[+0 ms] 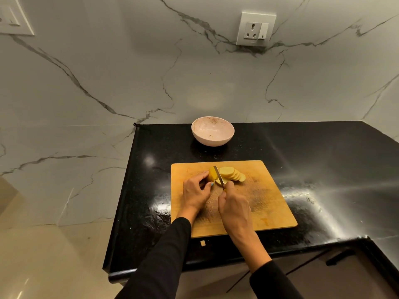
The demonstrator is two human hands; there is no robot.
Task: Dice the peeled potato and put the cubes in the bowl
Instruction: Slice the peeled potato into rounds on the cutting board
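While the left hand (197,192) holds the uncut end of the peeled potato (212,175) down on the wooden cutting board (265,203), its fingers curled over the top and the thumb pressed at the near side, the right hand (234,209) has its grip closed round the handle of a knife (218,175). The blade stands edge-down in the potato, between the uncut piece and a row of round slices (234,174) that lean overlapped toward the right. One more slice lies flat just under the blade near the right thumb. Both arms wear black sleeves (164,262). The board lies on a glossy black counter (323,152), and a pale pink bowl (212,131) sits behind the board, well apart from it, near the veined marble wall (86,83). A white wall socket (255,29) is mounted above. A small pale scrap (202,243) rests on the counter just in front of the board.
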